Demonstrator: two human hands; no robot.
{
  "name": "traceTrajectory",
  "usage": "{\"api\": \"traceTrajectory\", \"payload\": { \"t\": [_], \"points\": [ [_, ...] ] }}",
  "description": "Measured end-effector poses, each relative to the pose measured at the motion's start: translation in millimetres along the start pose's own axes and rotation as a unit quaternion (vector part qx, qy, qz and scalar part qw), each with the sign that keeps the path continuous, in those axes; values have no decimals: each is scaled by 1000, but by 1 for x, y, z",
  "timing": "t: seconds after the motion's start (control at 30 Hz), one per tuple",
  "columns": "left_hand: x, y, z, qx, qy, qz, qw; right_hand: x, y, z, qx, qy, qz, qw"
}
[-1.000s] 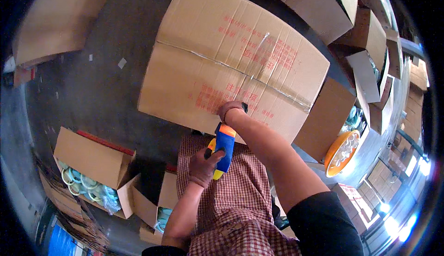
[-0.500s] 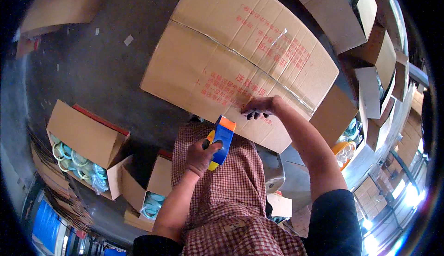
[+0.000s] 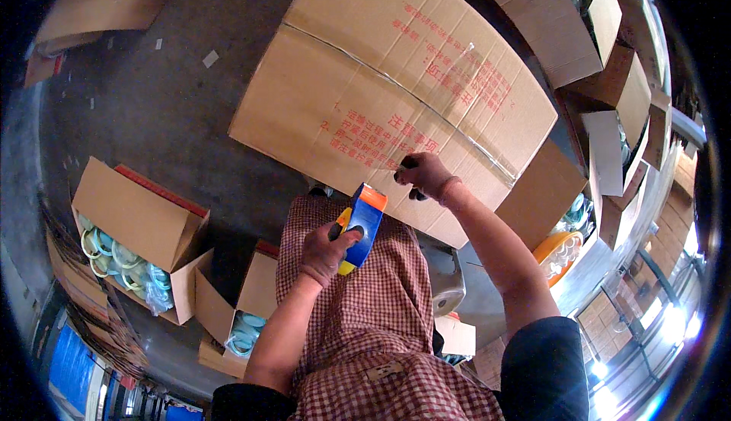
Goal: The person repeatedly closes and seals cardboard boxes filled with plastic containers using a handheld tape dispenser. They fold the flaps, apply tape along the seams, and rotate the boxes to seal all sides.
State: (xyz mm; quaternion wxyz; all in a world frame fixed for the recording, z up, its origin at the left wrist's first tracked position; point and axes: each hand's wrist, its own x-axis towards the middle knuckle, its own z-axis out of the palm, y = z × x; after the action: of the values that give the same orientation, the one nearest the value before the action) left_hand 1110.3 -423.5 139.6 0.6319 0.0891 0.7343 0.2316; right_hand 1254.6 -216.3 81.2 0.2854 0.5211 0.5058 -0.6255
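Note:
A blue, orange and yellow tape dispenser (image 3: 368, 221) is gripped in my left hand (image 3: 321, 255), in front of my checked apron. Its orange end points at the near edge of a large brown carton (image 3: 297, 94). Clear tape (image 3: 396, 84) runs along the seam across the carton's top, and red print lies on both sides of it. My right hand (image 3: 430, 176) is over the near part of that top, fingers curled and pinched together. Whatever those fingers hold, if anything, is too small to make out. Both hands seem to wear gloves with dark fingertips.
Open cartons (image 3: 137, 215) with pale green and blue rings stand at the left, and another (image 3: 259, 291) is beside my apron. More cartons (image 3: 525, 17) line the right side, near an orange basket (image 3: 560, 257). A grey stool (image 3: 449, 288) is partly hidden by my apron.
My right hand has lifted slightly and its fingers have drawn into a pinch. The tape dispenser has shifted a little nearer me in my left hand. The large carton stays in place.

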Motion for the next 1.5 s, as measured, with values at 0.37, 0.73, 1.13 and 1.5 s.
{"api": "traceTrajectory", "payload": {
  "t": [0.37,0.73,1.13,1.5],
  "points": [
    [-1,2,-2,11,-6,29,1000,14,-23,32,-453,3,-29,891],
    [-59,-19,-28,63,18,4,998,20,-11,36,-409,60,-37,910],
    [42,36,-124,-269,337,155,889,62,23,-37,676,30,-244,695],
    [184,79,-174,23,574,108,811,-4,328,-163,360,622,-183,670]
  ]
}}
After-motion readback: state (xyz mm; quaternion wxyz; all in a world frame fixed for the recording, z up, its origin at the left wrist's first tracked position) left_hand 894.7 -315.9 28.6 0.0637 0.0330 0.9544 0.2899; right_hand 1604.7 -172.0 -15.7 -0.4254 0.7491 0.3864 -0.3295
